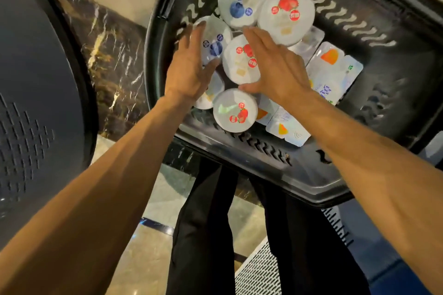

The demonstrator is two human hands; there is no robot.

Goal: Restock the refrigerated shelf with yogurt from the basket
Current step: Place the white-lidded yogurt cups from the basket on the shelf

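Yogurt tubs (286,14) sit packed in the black basket (311,189), round lids up. My left grip (189,64) and right grip (275,64) are both spread, fingers straight, flanking a strawberry tub (239,62) in the middle. Flat sealed packs (333,74) lie at the basket's right side. The left grip covers part of a blueberry tub (215,43); I cannot tell if it touches.
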